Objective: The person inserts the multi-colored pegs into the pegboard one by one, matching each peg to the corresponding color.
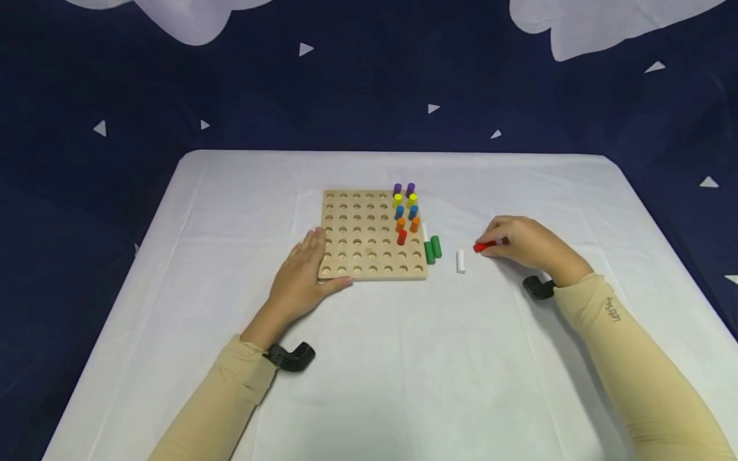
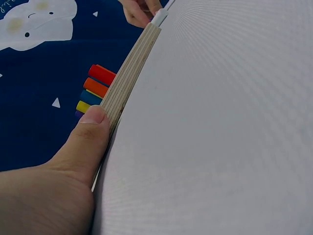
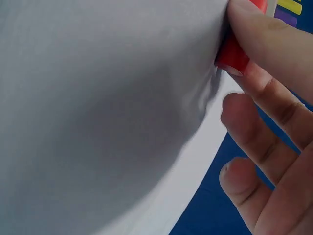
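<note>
A square wooden pegboard (image 1: 375, 276) lies on the table, with coloured pegs standing in its right-hand columns. My left hand (image 1: 296, 282) rests against its near left corner, fingers along the left side and thumb along the front edge. Right of the board, my right hand (image 1: 523, 242) pinches a red peg (image 1: 483, 246) between thumb and fingers, low at the tabletop. More red shows behind the thumb; I cannot tell whether that is a second peg. In the right wrist view, the red peg (image 3: 234, 55) is partly hidden by the thumb, and the other fingers are loosely bent.
A white peg (image 1: 460, 261) lies between the board and my right hand. Two green pegs (image 1: 436, 246) and another white peg (image 1: 425, 232) lie along the board's right edge. One red peg (image 1: 401, 238) stands in the board before the orange pair. A dark blue cloth hangs behind.
</note>
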A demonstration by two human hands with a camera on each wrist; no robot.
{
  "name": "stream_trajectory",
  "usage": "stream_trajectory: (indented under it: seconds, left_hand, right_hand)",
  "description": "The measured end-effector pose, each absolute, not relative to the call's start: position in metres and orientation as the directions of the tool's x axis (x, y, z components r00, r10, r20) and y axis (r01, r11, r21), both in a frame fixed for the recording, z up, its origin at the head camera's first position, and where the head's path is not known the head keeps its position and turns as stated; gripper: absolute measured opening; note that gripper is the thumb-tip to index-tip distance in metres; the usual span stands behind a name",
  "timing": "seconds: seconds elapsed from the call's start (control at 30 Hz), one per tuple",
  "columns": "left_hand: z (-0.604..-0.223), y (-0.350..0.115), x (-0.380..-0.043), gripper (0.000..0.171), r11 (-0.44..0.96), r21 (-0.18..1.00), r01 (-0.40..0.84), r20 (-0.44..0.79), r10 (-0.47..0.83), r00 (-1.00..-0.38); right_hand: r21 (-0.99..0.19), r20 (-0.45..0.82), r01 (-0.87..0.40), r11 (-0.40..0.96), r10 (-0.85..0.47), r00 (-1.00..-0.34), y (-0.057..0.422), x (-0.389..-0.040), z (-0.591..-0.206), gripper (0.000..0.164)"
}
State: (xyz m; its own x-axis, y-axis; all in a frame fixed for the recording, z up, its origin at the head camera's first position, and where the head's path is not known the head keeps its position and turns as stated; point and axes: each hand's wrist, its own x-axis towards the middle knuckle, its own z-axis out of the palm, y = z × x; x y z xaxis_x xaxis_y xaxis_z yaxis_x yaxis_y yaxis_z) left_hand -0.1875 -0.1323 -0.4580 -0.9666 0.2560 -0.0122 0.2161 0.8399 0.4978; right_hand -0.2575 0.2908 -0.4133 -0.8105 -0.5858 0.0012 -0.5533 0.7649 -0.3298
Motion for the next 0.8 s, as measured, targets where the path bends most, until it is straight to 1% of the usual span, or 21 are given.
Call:
stream_trajectory:
  seconds: [0.13, 0.27, 0.53, 0.8]
  left_hand:
    - [-0.459, -0.132, -0.188, 0.115, 0.841, 0.496, 0.216, -0.014, 0.257, -0.966]
    - [-0.458, -0.132, -0.188, 0.116, 0.84, 0.497, 0.217, -0.014, 0.258, -0.966]
    - [-0.459, -0.133, -0.187, 0.115, 0.838, 0.499, 0.22, 0.0, 0.254, -0.967]
    - [-0.459, -0.132, -0.188, 0.115, 0.84, 0.495, 0.223, -0.001, 0.257, -0.966]
  right_hand:
    - [-0.363, 0.016, -0.513, 0.778, -0.545, -0.838, 0.288, -0.257, -0.415, 0.02]
    - [-0.392, 0.062, -0.479, 0.786, -0.497, -0.866, 0.278, -0.258, -0.414, 0.019]
    - [-0.457, 0.116, -0.459, 0.761, -0.461, -0.88, 0.255, -0.263, -0.41, 0.021]
    - [-0.603, 0.021, -0.301, 0.738, -0.363, -0.931, 0.23, -0.265, -0.408, 0.021]
